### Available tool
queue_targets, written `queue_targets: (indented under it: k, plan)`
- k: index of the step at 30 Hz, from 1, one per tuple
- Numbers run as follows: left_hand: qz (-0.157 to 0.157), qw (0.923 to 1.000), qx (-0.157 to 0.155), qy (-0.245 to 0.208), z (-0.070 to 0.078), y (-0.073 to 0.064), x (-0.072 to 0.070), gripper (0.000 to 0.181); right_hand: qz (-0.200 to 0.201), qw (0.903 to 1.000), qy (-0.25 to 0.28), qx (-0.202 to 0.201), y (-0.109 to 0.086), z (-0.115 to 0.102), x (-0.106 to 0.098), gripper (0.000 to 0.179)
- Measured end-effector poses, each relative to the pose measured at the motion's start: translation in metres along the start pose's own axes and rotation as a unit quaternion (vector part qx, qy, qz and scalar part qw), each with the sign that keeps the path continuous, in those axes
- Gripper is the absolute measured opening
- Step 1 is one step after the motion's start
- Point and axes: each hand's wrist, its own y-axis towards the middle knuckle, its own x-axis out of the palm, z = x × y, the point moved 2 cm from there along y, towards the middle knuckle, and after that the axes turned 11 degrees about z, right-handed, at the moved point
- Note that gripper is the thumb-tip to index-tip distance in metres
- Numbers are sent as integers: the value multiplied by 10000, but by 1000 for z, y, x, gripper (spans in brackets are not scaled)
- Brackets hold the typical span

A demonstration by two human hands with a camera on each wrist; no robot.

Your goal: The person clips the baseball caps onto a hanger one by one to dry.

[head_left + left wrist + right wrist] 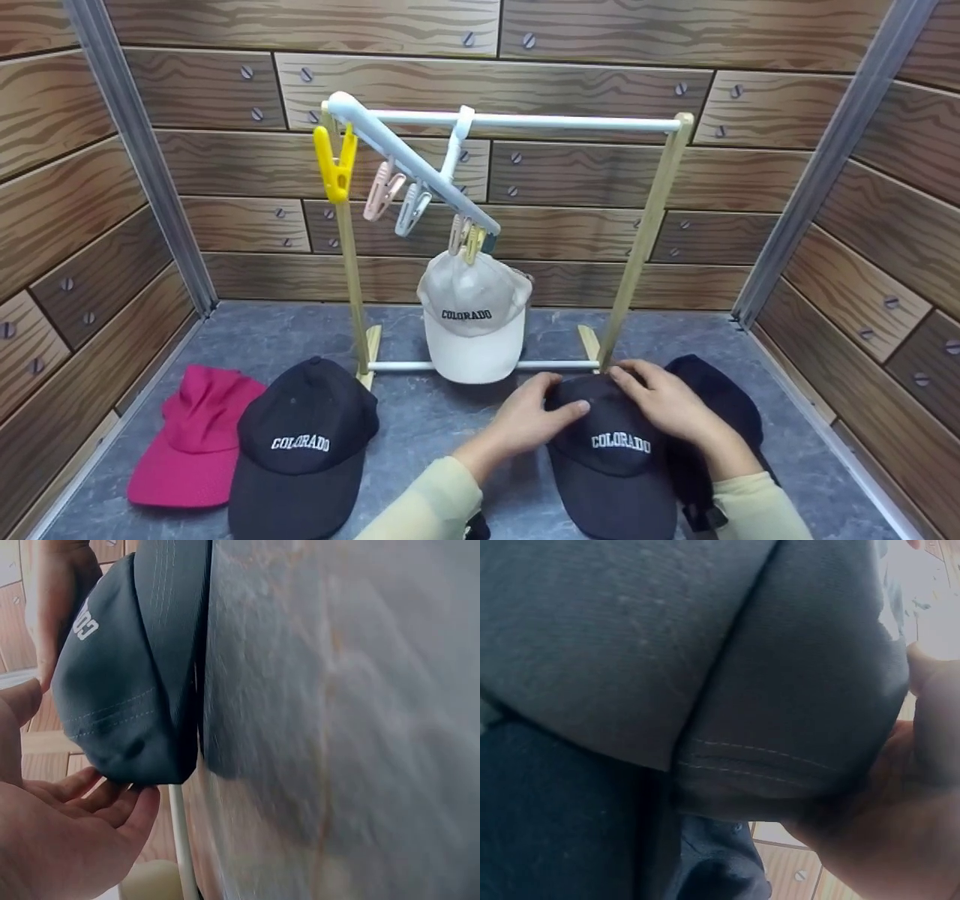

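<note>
In the head view a black cap (611,427) with white COLORADO lettering sits on the grey surface, brim toward me. My left hand (529,416) is at its left side, the thumb spread over the crown; in the left wrist view its fingertips (146,799) touch the cap's side. My right hand (667,401) lies along the right side of the crown, its fingers reaching the top. Behind stands a rack with a white COLORADO cap (472,315) hanging from clips on a light-blue clip hanger (420,169).
Another dark cap (720,397) lies close on the right, partly under my right forearm. At left are a black COLORADO cap (304,427) and a magenta cap (199,435). The rack's right wooden post (637,247) rises just behind my hands. A yellow clip (336,165) hangs at the hanger's near end.
</note>
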Motion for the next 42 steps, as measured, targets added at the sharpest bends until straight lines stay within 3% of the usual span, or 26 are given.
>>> queue_targets:
  k: [15, 29, 42]
  plan:
    - [201, 9996, -149, -163, 1, 3, 13, 65, 69, 9984, -562, 7, -3, 7, 4, 51]
    - [360, 9988, -111, -304, 1, 2, 14, 44, 147, 9998, 13, 150, -4, 5, 5, 42]
    - [369, 9924, -457, -1085, 1, 1, 9, 35, -68, 9950, 938, 329, -1, 10, 8, 43]
